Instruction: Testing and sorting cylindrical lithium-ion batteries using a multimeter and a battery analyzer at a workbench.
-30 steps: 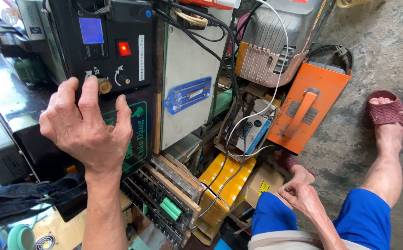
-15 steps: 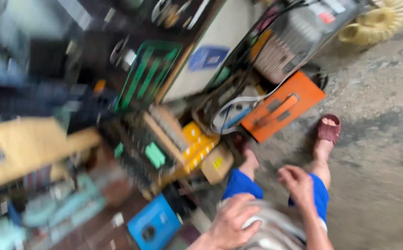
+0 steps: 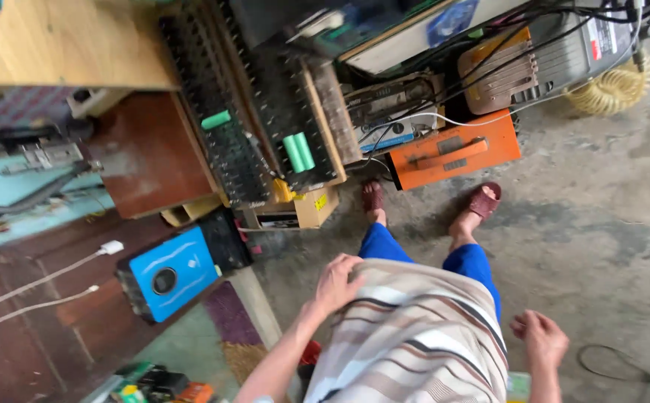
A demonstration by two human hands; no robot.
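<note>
- We see an electrical repair workshop: an orange welding unit (image 3: 455,153) on a bare concrete floor (image 3: 608,224).
- We note tangled cables (image 3: 444,82), racks holding green battery cells (image 3: 298,151), a wooden bench (image 3: 64,45).

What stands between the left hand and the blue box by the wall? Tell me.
Nothing solid that shows. The left hand rests on the striped shirt. Between it and the blue box lie only bare concrete floor and a low pale ledge.

Stacked machines (image 3: 451,153) ahead, bare floor (image 3: 601,224) right
</note>
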